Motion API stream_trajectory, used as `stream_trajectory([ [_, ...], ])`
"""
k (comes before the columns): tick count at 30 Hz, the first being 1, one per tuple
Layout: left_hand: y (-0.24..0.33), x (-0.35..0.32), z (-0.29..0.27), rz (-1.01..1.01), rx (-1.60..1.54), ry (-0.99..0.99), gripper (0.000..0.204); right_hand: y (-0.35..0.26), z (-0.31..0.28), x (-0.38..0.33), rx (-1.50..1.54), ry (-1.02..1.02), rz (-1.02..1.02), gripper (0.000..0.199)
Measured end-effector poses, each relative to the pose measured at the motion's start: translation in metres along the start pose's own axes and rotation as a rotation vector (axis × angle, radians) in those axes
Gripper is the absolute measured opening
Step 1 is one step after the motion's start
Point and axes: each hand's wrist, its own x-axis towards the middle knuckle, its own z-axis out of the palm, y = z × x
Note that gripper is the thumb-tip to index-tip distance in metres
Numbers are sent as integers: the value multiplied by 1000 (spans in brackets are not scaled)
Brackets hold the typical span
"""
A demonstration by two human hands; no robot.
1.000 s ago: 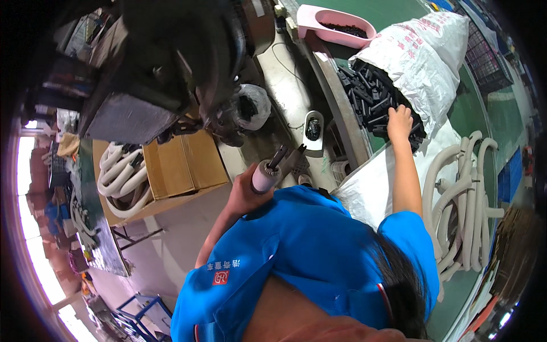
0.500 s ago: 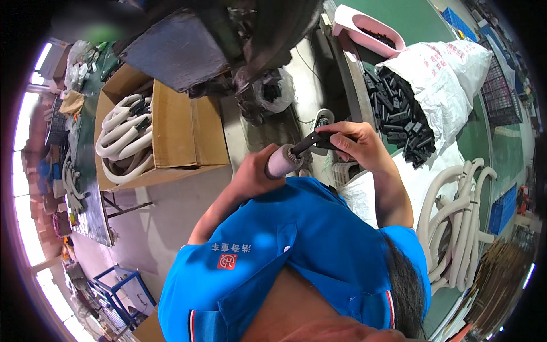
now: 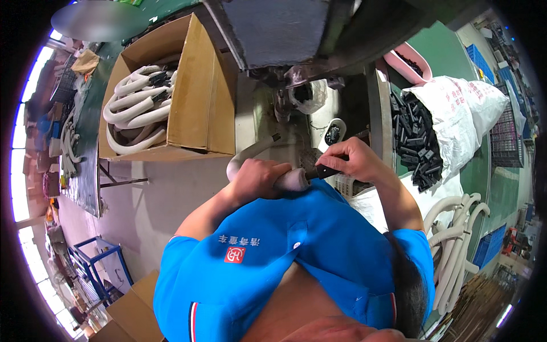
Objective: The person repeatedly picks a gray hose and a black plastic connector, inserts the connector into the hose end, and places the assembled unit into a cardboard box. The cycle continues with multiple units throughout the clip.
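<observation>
My left hand (image 3: 257, 178) is wrapped round a curved, pale foam-covered tube (image 3: 294, 181) in front of my chest. The tube's other end bends up and away beyond the hand, with a dark tip. At the near end, my right hand (image 3: 358, 162) pinches a black plastic piece (image 3: 325, 170). This piece lines up with the tube's opening and meets it; how deep it sits inside I cannot tell. Similar black parts (image 3: 419, 142) spill from a white woven sack (image 3: 467, 108) on the right.
An open cardboard box (image 3: 205, 108) full of curved foam tubes (image 3: 128, 105) stands at the left. More tubes (image 3: 456, 239) lie on the green table (image 3: 498, 188) at the right. A pink container (image 3: 407, 62) holds small dark bits. Ahead, a large dark machine (image 3: 279, 34) overhangs the floor.
The tube has swung from pointing toward the view to lying sideways, its far end now showing. The black piece has come into line with its opening. My view has shifted.
</observation>
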Motion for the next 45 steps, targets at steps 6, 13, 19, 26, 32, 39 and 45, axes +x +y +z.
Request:
stream_trajectory([
  [6, -14, 7, 4, -316, -14, 54, 42, 29, 2, 70, 132, 486, -139, 37],
  [13, -40, 36, -10, -502, -59, 297, 48, 54, -29, 192, -950, 773, -123, 31],
  [19, -49, 43, -10, -491, 19, 335, 37, 48, -37, 237, -681, 753, -177, 40],
  [26, -73, 38, -13, -465, 59, 206, 39, 101, -43, 230, -230, 577, -44, 37],
  [32, -78, 47, -26, -489, 72, 83, 41, 174, -80, 256, -516, 391, 404, 34],
  [39, -80, 47, -25, -463, 96, 93, 40, 282, -56, 310, -942, 187, 613, 22],
  [45, -100, 39, -17, -521, 66, 117, 43, 204, -24, 292, -1112, 222, 673, 14],
])
